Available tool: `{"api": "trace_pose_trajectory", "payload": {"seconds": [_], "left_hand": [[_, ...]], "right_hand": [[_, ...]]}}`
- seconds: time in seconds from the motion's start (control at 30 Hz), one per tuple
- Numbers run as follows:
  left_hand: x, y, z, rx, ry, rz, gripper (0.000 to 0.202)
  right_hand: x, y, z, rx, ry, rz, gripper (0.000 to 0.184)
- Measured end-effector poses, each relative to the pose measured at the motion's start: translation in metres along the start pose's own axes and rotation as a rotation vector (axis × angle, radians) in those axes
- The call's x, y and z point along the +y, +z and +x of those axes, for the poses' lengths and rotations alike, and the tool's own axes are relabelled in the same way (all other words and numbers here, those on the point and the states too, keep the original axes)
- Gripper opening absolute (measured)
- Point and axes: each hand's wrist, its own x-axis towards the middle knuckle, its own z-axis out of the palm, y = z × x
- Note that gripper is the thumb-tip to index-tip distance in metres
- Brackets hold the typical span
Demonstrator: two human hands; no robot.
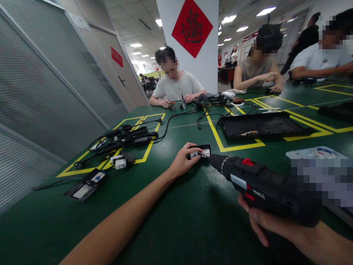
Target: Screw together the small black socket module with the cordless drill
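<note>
My right hand (278,222) wraps round the grip of a black cordless drill (256,180) with red switches. The chuck points forward and left, and its bit reaches a small black case (209,150) on the green table. Inside that case is a white part. My left hand (183,162), a ring on one finger, closes on the case's left side, with fingertips close to the bit. Whether the bit tip sits in a screw is too small to tell. A similar flat black piece with white and blue parts (86,186) lies to the left.
Black cables and adapters (129,138) lie heaped on the left, near a white plug adapter (119,161). A black tray (264,125) stands at the back right. At the right edge is a light plastic box (317,152). Across the table, people work with their hands.
</note>
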Motion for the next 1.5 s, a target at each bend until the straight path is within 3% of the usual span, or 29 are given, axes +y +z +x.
{"api": "trace_pose_trajectory", "payload": {"seconds": [0.2, 0.53, 0.87, 1.17, 1.5], "left_hand": [[-0.001, 0.002, 0.000, 0.027, -0.012, 0.001, 0.021], [-0.002, 0.003, 0.000, 0.036, -0.027, -0.001, 0.021], [0.000, 0.002, 0.000, 0.032, -0.010, -0.008, 0.021], [0.000, 0.002, 0.000, 0.037, 0.006, 0.002, 0.020], [0.000, 0.002, 0.000, 0.045, 0.013, 0.001, 0.020]], "right_hand": [[-0.002, 0.003, 0.002, -0.008, 0.025, 0.063, 0.032], [-0.008, 0.005, -0.003, 0.045, 0.036, 0.012, 0.027], [-0.026, 0.011, -0.010, 0.156, 0.113, 0.007, 0.031], [-0.011, 0.004, -0.004, 0.063, 0.006, 0.014, 0.032], [-0.016, 0.009, -0.005, 0.118, 0.012, 0.010, 0.029]]}}
